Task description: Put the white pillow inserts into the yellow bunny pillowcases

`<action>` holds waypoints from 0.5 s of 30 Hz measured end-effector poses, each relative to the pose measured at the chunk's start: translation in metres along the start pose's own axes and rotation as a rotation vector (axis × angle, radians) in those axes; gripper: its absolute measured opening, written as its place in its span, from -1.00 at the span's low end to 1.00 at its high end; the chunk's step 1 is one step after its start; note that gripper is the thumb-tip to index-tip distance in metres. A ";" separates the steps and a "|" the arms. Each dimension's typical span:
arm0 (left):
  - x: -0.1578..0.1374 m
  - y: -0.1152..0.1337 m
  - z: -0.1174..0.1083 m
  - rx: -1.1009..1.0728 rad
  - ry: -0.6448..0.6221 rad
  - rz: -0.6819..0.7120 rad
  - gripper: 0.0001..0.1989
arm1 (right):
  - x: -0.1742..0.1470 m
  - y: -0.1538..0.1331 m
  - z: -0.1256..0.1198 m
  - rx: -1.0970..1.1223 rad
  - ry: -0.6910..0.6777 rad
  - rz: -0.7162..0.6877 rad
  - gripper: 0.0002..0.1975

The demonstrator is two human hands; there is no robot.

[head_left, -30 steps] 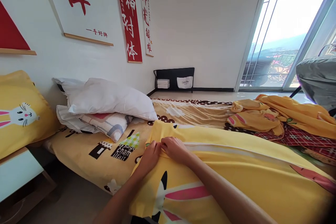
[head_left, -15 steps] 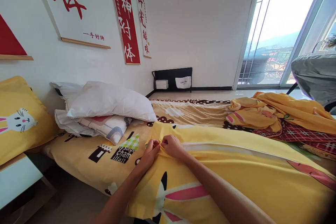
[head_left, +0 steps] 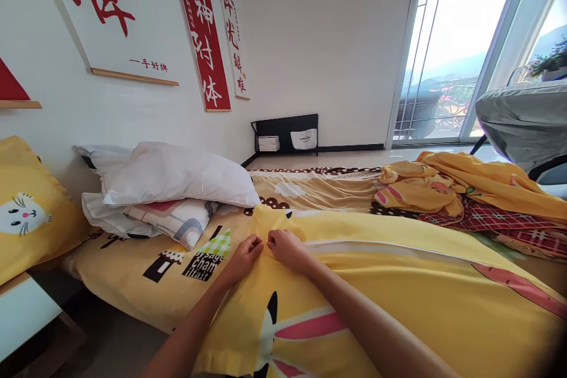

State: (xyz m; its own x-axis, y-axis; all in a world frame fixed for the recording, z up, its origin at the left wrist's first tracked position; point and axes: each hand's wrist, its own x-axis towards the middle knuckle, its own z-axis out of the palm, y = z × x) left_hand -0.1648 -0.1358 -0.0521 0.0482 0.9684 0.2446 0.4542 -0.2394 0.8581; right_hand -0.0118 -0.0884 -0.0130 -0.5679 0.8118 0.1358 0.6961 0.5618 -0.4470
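A long yellow cover (head_left: 354, 283) with a rabbit-and-carrot print spreads over the bed before me. Along its upper side runs a white strip (head_left: 376, 247), like an opening or zip seam. My left hand (head_left: 245, 256) is closed, pinching the cover's fabric near the strip's left end. Just beside it, my right hand (head_left: 286, 248) is closed too, thumb and fingers pinched on the same edge. Whether a small zip pull sits between the fingertips cannot be made out.
White pillows (head_left: 177, 174) are heaped by the wall on the patterned bedsheet (head_left: 170, 295). A yellow rabbit pillow (head_left: 39, 201) stands at left above a small table (head_left: 26, 319). Crumpled orange bedding (head_left: 478, 183) lies at right. A grey covered object (head_left: 522, 124) stands near the glass door.
My fingertips, touching before, are now slightly apart, the left hand having drawn a little left. Both still pinch the cover's edge. The view has turned slightly to the right.
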 end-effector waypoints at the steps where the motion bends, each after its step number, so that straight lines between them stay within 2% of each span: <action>1: 0.001 -0.001 0.002 -0.044 0.009 -0.021 -0.63 | -0.001 -0.001 0.000 -0.019 0.005 -0.010 -0.79; 6: 0.004 -0.003 0.014 -0.036 0.111 -0.012 -0.61 | -0.010 -0.007 -0.001 -0.075 0.022 -0.034 -0.73; 9: 0.002 -0.001 0.014 -0.100 0.072 -0.041 -0.60 | -0.011 -0.008 -0.004 -0.087 0.015 -0.039 -0.73; 12: -0.001 0.000 0.010 -0.280 0.016 -0.131 -0.60 | -0.006 -0.009 -0.008 -0.086 -0.028 -0.041 -0.76; 15: -0.003 0.001 0.009 -0.399 0.017 -0.169 -0.59 | 0.003 -0.012 -0.014 -0.087 -0.089 -0.042 -0.77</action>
State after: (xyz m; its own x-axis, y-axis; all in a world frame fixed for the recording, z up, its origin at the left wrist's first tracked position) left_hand -0.1563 -0.1382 -0.0566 -0.0133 0.9958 0.0906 0.0743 -0.0894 0.9932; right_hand -0.0152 -0.0903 0.0052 -0.6312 0.7723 0.0719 0.7044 0.6096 -0.3637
